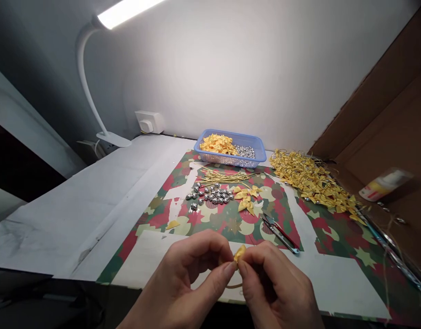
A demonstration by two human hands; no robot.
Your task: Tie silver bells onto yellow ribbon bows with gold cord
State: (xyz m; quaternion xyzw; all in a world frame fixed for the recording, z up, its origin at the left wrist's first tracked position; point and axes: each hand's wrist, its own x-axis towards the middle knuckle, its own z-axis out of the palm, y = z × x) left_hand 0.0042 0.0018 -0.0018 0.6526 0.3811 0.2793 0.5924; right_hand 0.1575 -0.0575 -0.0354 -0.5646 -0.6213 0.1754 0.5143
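Between my two hands, near the front edge of the table, is a small yellow ribbon bow (pixel 240 252). My left hand (pixel 196 274) pinches it from the left with thumb and forefinger. From the right, my right hand (pixel 275 283) grips it the same way, so most of the bow is covered. A loop of thin gold cord (pixel 234 286) hangs below the fingertips. Beyond my hands lie several silver bells (pixel 215 197), several loose yellow bows (pixel 246 201) and a bundle of gold cords (pixel 224 177). Thread snips (pixel 280 235) rest to the right.
A blue basket (pixel 231 160) of bows and small silver bells stands against the wall. At right spreads a heap of corded bows (pixel 309 180), near a white-and-yellow bottle (pixel 381 185). A lit lamp (pixel 83 68) clips on at left. Patterned paper (pixel 210 224) covers part of the table.
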